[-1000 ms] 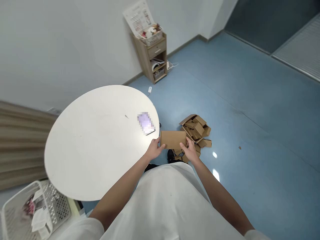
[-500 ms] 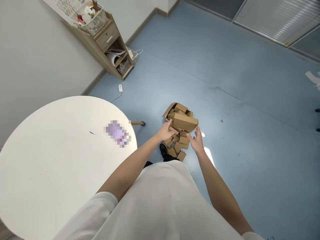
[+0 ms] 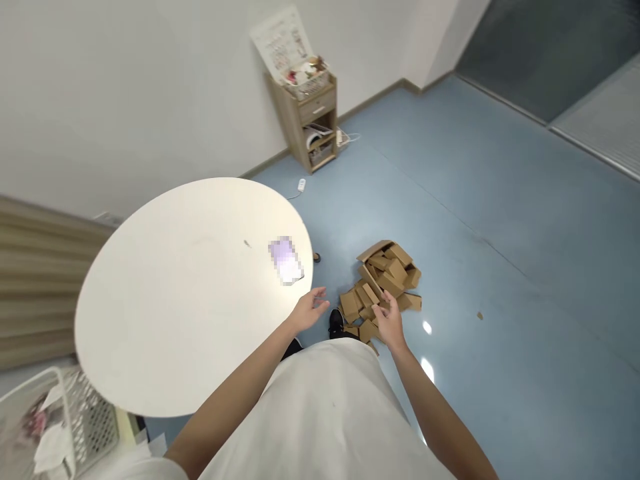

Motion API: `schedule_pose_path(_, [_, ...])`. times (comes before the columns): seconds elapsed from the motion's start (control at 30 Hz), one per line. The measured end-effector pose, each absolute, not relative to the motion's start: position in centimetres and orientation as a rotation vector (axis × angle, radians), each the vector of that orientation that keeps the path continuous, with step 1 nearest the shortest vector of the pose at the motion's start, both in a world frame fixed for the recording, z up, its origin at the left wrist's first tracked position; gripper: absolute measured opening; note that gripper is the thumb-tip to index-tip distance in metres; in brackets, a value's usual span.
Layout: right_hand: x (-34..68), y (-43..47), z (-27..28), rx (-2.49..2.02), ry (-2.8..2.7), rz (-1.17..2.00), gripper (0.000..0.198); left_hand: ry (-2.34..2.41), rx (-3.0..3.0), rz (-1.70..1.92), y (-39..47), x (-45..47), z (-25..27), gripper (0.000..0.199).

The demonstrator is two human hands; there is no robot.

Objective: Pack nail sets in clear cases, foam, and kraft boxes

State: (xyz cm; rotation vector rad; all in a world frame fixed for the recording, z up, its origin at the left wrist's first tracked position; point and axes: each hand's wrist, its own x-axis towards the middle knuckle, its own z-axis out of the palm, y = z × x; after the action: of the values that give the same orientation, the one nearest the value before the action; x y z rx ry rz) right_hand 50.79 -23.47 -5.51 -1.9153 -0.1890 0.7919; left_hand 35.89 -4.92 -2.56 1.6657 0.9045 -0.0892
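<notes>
Blue floor right of the round white table [image 3: 165,313] carries a heap of small brown cardboard boxes [image 3: 383,287], light and crushable, best gripped by opposite sides, while left hand [image 3: 310,311] and right hand [image 3: 389,321] hover above, fingers loosely spread, holding nothing.

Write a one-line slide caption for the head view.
Both hands, left and right, hover open and empty above a pile of small cardboard boxes on the blue floor, beside a round white table.
</notes>
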Motion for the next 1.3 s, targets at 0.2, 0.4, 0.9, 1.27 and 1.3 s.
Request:
schedule_pose_path(0.2, [46.6,-15.3,-2.5,-1.747,-0.600,0.999,0.049,1.158,1.526,0.197,-4.5,28.3,0.5,0.044])
schedule_pose_path(0.4, [37.6,-9.7,0.2,-1.585,-0.995,1.237,0.037,1.348,1.375,0.497,-5.9,18.5,1.5,0.044])
schedule_pose_path(0.9, [15.2,-6.6,2.1,-1.398,-1.495,1.704,0.035,1.636,0.987,0.924,-11.7,-4.7,-1.6,0.044])
schedule_pose_path(1.27, [5.2,-3.3,2.6,-1.270,-1.769,1.939,0.034,1.836,0.712,0.978,-14.7,-13.6,-0.9,0.047])
schedule_pose_path(1.3, [4.7,-2.9,2.6,-1.271,-1.781,1.947,0.035,1.843,0.706,0.980,-14.7,-13.9,-0.8,0.047])
